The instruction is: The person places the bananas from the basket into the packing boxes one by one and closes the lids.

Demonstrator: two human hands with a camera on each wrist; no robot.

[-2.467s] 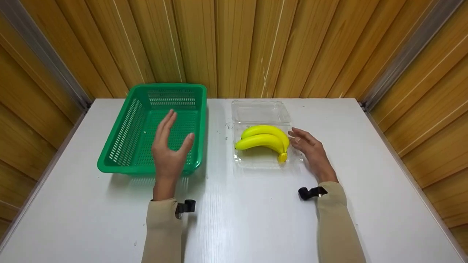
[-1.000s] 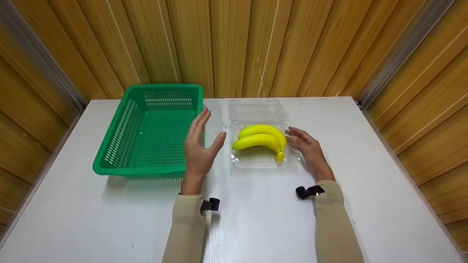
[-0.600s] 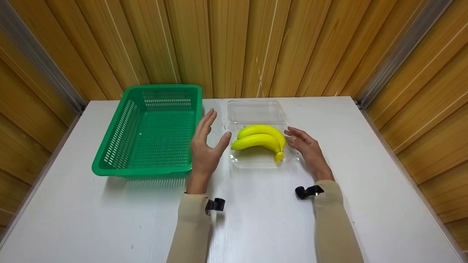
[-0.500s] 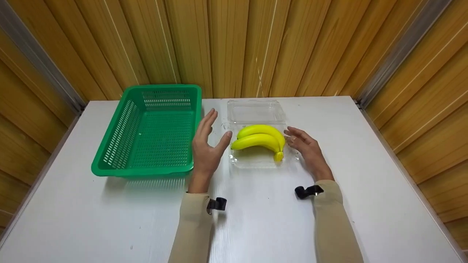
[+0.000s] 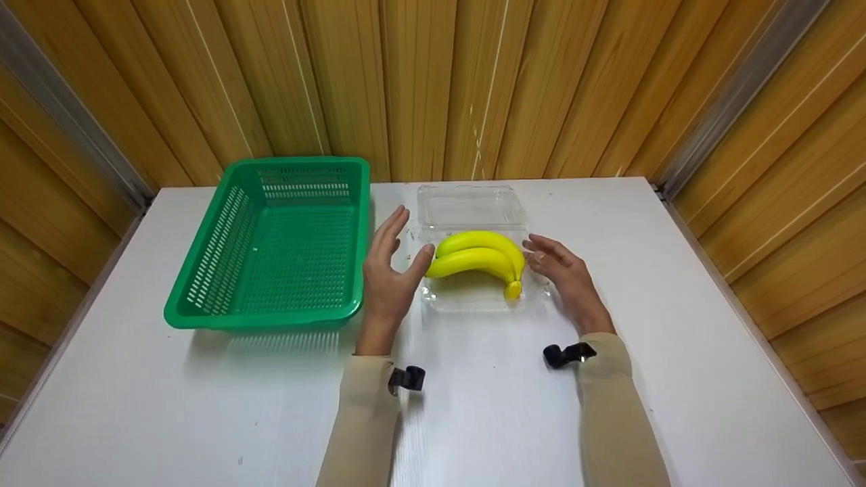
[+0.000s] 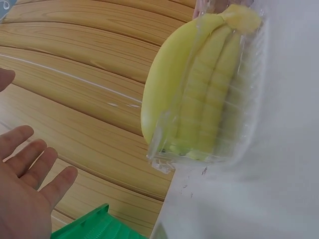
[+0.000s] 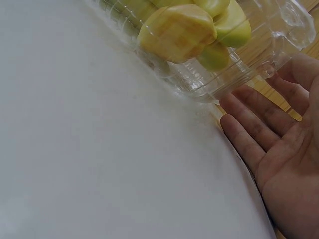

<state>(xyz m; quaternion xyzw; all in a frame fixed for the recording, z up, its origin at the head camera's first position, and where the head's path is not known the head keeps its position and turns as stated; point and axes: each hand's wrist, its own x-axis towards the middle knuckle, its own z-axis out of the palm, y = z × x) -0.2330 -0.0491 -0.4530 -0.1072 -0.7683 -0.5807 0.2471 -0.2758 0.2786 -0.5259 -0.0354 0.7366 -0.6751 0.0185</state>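
A bunch of yellow bananas (image 5: 482, 260) lies in the bottom half of a clear plastic clamshell box (image 5: 467, 301), its lid (image 5: 471, 206) folded back behind. The stem end points to the right front. My right hand (image 5: 567, 281) is at the box's right end, fingers extended; in the right wrist view its fingertips (image 7: 230, 102) come right up to the plastic rim. My left hand (image 5: 390, 287) stands just left of the box, fingers straight and thumb spread toward the banana tips, holding nothing. In the left wrist view it is apart from the box.
A green plastic basket (image 5: 267, 316) with slotted sides stands at the left on the white table (image 5: 487, 419), close beside my left hand. Wood-look panels (image 5: 419, 88) rise behind the table and on both sides.
My left hand has moved right, from over the basket to the left side of the box. My right hand stays at the box's right end. The box and bananas have hardly moved.
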